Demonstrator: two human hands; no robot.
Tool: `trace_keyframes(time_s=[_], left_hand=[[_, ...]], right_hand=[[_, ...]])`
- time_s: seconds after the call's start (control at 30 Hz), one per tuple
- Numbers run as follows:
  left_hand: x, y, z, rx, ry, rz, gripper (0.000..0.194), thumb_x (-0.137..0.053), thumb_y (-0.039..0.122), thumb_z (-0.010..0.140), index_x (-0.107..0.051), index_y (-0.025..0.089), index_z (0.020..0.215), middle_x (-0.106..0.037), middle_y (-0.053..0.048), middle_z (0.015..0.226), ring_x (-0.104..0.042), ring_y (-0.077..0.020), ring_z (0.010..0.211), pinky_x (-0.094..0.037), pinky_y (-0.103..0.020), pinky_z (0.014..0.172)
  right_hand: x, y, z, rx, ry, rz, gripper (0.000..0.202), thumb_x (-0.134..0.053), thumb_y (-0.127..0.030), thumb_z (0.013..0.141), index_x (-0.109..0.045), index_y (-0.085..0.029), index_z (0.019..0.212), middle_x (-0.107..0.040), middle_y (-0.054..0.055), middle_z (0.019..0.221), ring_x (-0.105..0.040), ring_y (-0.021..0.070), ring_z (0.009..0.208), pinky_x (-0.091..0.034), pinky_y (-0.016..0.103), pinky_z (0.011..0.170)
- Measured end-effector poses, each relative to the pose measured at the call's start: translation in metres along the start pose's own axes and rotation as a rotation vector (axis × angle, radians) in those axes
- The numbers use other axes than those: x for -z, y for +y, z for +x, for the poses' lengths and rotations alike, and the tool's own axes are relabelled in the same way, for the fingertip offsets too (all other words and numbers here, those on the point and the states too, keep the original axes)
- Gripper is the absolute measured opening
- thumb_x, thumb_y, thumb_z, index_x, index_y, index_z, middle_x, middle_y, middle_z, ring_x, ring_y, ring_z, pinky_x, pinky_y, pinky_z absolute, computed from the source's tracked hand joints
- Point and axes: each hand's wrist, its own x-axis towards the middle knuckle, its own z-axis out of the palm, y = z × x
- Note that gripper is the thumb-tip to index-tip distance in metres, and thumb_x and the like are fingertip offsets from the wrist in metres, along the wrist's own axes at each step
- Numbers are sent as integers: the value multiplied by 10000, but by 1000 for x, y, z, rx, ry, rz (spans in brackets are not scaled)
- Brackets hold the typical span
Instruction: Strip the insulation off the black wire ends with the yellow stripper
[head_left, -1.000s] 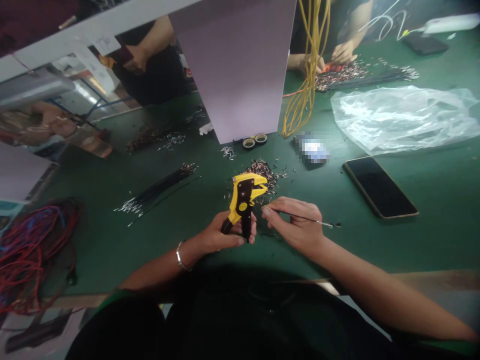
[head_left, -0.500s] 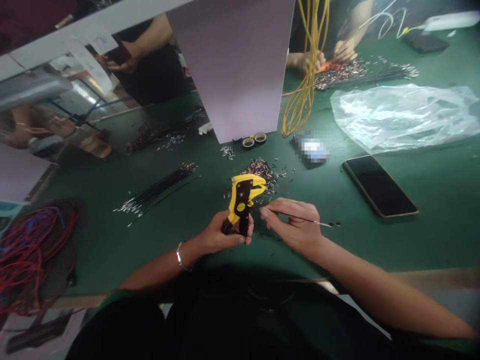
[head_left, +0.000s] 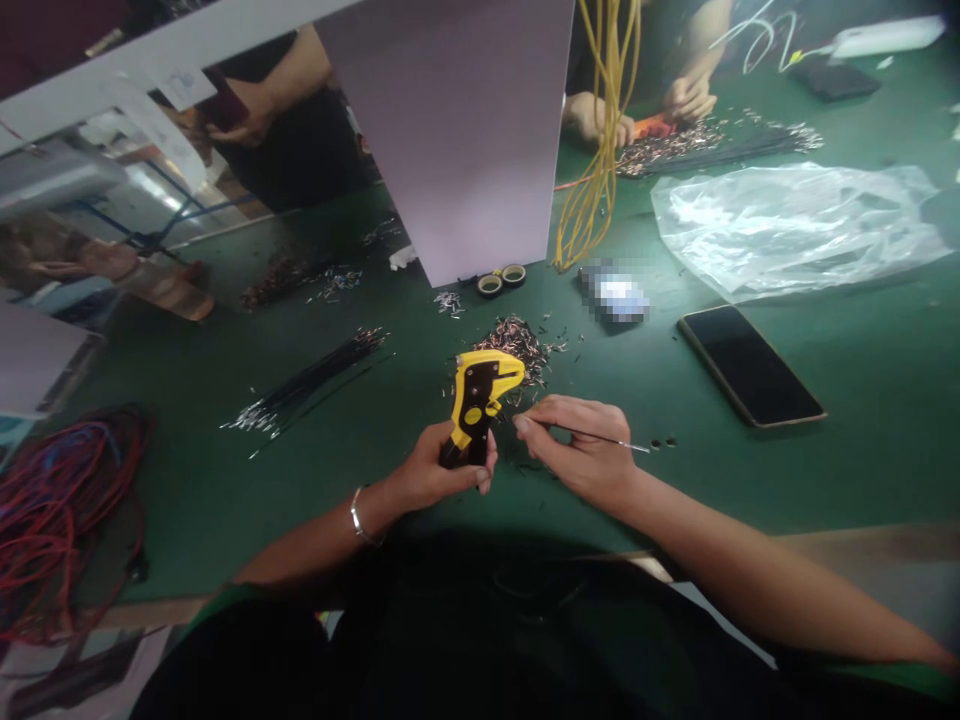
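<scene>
My left hand (head_left: 442, 465) is wrapped round the handles of a yellow and black wire stripper (head_left: 474, 400), its jaws pointing up and to the right. A short black wire (head_left: 596, 435) is pinched between the thumb and fingers of my right hand (head_left: 585, 445). The wire's silvery end sticks out to the right, past the hand; its other end, near the fingertips, is too small to make out. Just behind the stripper lies a pile of wire offcuts (head_left: 517, 345). A bundle of black wires (head_left: 307, 380) with bare silvery ends rests to the left.
Right of my hand lies a phone (head_left: 750, 365), with a clear plastic bag (head_left: 795, 230) beyond it. Two tape rolls (head_left: 501, 280) sit by a pale upright panel (head_left: 457, 140). Yellow cables (head_left: 600, 150) hang near a co-worker's hands (head_left: 686, 100). Red cables (head_left: 67, 520) are heaped at left.
The stripper's jaws, apart before, have closed together, and my left fingers have squeezed the handles. My right hand holds the same wire. The whole view has shifted slightly.
</scene>
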Motion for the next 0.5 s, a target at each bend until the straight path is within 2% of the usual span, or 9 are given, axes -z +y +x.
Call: trace_keyframes(time_s=[0.27, 0.5], left_hand=[[-1, -3, 0, 3, 123, 61, 276, -812, 283, 751, -593, 127, 812, -586, 27, 565, -555, -91, 465, -481, -219, 491], [1, -12, -1, 27, 183, 98, 302, -790, 339, 771, -570, 137, 809, -573, 35, 540, -522, -78, 422, -450, -201, 445]], right_hand=[[-1, 2, -2, 28, 15, -2, 214, -602, -148, 852, -677, -211, 662, -648, 19, 550, -572, 136, 484, -482, 289, 492], [-1, 4, -2, 27, 20, 6, 200, -610, -154, 854, -688, -212, 679, -645, 11, 546, -575, 138, 484, -488, 289, 499]])
